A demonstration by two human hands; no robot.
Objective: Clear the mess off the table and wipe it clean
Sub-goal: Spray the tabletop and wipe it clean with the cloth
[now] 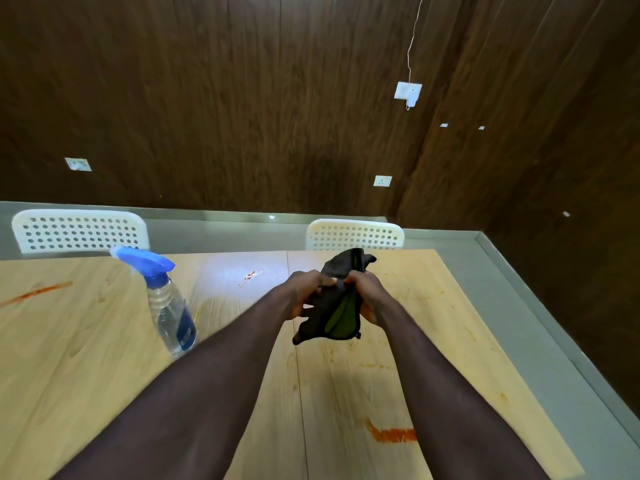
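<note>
Both my hands hold a dark grey cloth with a green inner side (337,313) above the middle of the light wooden table (86,358). My left hand (306,292) grips its left part and my right hand (369,296) grips its right part; the cloth is bunched between them and hangs down. Red-orange sauce smears mark the table: one at the near right (393,434), one at the far left (34,293), a small one at the far middle (251,275). Fainter orange stains lie under the cloth and toward the right edge.
A clear spray bottle with a blue trigger head (169,306) stands on the table left of my left arm. Two white perforated chairs (79,230) (355,234) stand at the far side. A grey floor strip and dark wood walls surround the table.
</note>
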